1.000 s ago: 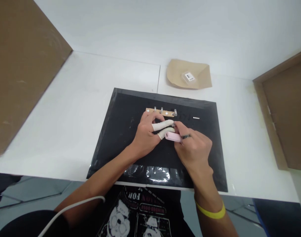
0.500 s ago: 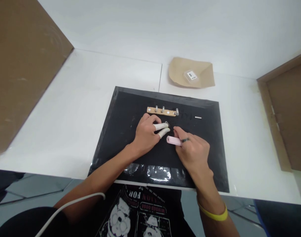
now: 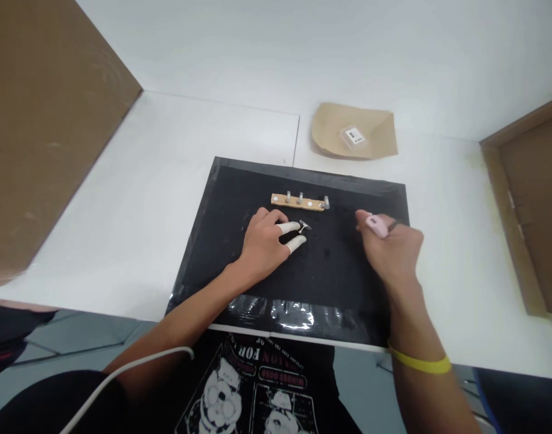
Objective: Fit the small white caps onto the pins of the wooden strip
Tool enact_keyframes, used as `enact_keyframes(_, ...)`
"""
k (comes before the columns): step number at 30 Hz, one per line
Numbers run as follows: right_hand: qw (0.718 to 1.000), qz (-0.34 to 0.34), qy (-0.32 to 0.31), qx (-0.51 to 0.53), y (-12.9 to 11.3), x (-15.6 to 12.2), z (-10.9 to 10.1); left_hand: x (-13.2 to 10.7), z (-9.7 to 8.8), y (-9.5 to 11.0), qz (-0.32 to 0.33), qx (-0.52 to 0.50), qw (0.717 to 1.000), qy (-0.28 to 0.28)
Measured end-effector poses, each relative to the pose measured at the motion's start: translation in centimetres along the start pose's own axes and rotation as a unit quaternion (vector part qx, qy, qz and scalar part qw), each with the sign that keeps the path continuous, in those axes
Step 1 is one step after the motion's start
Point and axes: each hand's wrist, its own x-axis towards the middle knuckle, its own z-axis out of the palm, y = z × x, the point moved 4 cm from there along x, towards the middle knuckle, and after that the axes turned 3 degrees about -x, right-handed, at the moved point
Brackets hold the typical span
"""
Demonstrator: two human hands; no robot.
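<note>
Left hand [image 3: 264,244] down on the black rectangular mat [image 3: 221,241], covered fingertips pinching a small silvery metal piece [image 3: 304,226], just below the narrow wooden strip with metal pegs [image 3: 298,202]. Right hand [image 3: 393,250], well apart, grips a slim pink plastic tool [image 3: 375,224].

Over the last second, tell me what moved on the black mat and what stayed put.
The right hand, holding the pink tool, swung rightward away from the left hand toward the right side of the black mat. The left hand stayed, pinching a metal part; the wooden strip and brown paper did not move.
</note>
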Motion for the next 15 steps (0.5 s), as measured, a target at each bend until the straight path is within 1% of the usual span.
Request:
enact_keyframes(3, 0.997, 0.061, 0.030, 0.041, 0.5, 1.5, -0.5, 0.1, 0.1, 0.3, -0.009, 0.008, 1.000, 0.020)
enact_keyframes(6, 0.990, 0.092, 0.061, 0.091, 1.2, 1.9, -0.2, 0.1, 0.4, 0.4, -0.014, 0.026, 0.999, 0.029)
enact_keyframes(8, 0.987, 0.097, 0.058, 0.117, 1.6, 1.7, 0.3, 0.0, 0.5, 0.2, -0.007, 0.032, 0.999, 0.027)
enact_keyframes(11, 0.987, 0.102, 0.036, 0.118, 2.1, 1.2, 0.7, -0.2, 0.4, 0.0, 0.013, 0.026, 0.999, 0.023)
enact_keyframes(15, 0.986, 0.102, 0.047, 0.123, 2.4, 1.1, 0.4, -0.4, 0.1, 0.0, 0.029, 0.028, 0.999, 0.021)
